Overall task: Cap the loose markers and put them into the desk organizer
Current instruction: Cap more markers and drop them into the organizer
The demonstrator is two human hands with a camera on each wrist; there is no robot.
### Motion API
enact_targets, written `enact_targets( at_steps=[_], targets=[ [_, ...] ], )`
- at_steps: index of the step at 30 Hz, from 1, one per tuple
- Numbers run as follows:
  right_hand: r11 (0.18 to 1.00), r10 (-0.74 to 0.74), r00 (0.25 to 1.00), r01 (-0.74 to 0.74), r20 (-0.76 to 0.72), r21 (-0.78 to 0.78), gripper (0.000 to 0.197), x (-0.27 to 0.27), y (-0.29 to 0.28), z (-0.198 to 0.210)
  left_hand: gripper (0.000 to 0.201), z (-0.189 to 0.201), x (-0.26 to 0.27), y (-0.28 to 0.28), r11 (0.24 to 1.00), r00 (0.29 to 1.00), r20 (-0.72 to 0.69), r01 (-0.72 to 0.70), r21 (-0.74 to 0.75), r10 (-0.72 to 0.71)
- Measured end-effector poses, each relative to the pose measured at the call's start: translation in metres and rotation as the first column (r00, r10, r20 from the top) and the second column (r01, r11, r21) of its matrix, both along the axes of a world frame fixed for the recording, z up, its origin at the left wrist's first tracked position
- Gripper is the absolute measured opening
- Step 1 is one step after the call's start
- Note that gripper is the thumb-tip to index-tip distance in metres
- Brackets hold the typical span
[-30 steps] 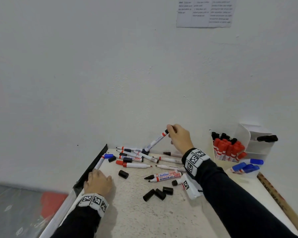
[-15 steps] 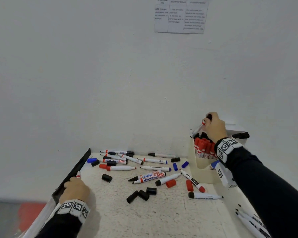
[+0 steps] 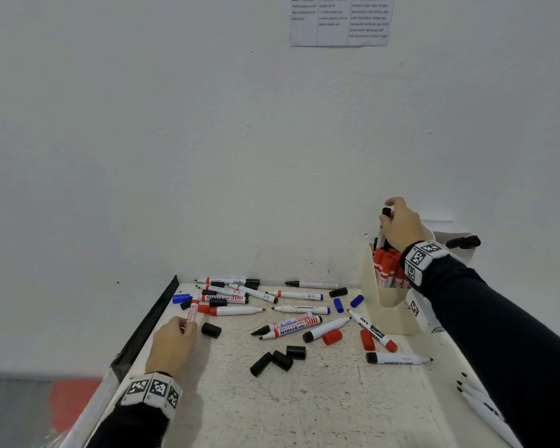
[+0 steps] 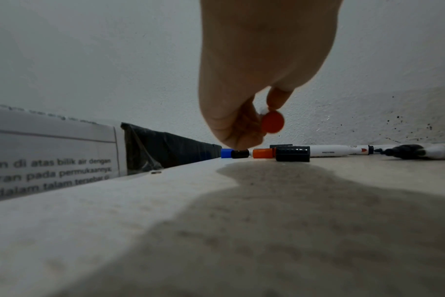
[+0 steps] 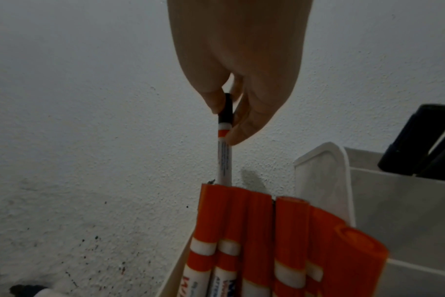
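Two hands are busy. The right hand pinches the black cap end of a slim white marker with a red band and holds it upright, its lower end already down among the red-capped markers standing in the cream plastic desk organizer at the far right. A second ago this marker was still over the pile on the desk; half a second ago it was tilted at the organizer's rim, so one more capped marker is nearly stowed and likely needs only releasing. The left hand, resting at the near left earlier, now grips a white whiteboard marker with a red end. Beyond them, many uncapped markers and loose black caps remain scattered between the hands.
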State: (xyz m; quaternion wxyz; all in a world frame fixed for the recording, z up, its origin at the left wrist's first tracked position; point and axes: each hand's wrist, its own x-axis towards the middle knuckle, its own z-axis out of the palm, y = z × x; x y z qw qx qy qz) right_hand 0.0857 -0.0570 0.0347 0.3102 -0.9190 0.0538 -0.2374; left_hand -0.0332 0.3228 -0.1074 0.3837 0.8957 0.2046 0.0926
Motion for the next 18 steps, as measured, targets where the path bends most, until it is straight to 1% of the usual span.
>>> enact_targets(
  at_steps=[3, 4, 7, 10, 12, 14, 16, 18],
  targets=[
    [1.0, 0.007, 0.999, -0.008, 0.038, 0.014, 0.021, 0.001, 0.002, -0.003, 0.014, 0.002, 0.0, -0.002, 0.997, 1.0, 0.029, 0.009, -0.075, -0.007],
    [1.0, 0.011, 1.0, -0.011, 0.027, 0.005, 0.019, 0.001, 0.002, -0.003, 0.014, 0.002, 0.0, -0.002, 0.995, 1.0, 0.026, 0.006, -0.096, -0.004],
    [0.997, -0.014, 0.997, 0.008, -0.073, -0.082, 0.02, -0.001, 0.001, -0.004, 0.014, 0.003, 0.004, -0.008, 0.993, 1.0, 0.014, 0.029, -0.111, -0.028],
    [0.994, -0.053, 0.99, 0.039, -0.134, -0.1, 0.022, -0.001, -0.004, -0.007, 0.011, 0.008, 0.007, -0.019, 0.987, 0.997, 0.03, 0.069, -0.142, -0.066],
    [0.99, -0.07, 0.975, 0.042, -0.209, -0.137, 0.026, 0.002, -0.007, -0.011, 0.011, 0.01, 0.01, -0.028, 0.978, 0.993, 0.05, 0.111, -0.176, -0.104],
    [0.99, -0.068, 0.955, 0.029, -0.288, -0.139, 0.033, 0.007, -0.008, -0.016, 0.012, 0.01, 0.014, -0.037, 0.961, 0.989, 0.064, 0.142, -0.238, -0.13],
    [0.991, -0.064, 0.948, 0.025, -0.31, -0.128, 0.038, 0.01, -0.007, -0.019, 0.015, 0.009, 0.016, -0.045, 0.936, 0.989, 0.061, 0.15, -0.32, -0.137],
    [0.985, -0.077, 0.947, 0.024, -0.311, -0.172, 0.038, 0.009, -0.006, -0.019, 0.011, 0.008, 0.017, -0.052, 0.907, 0.989, 0.052, 0.148, -0.394, -0.138]
  ],
)
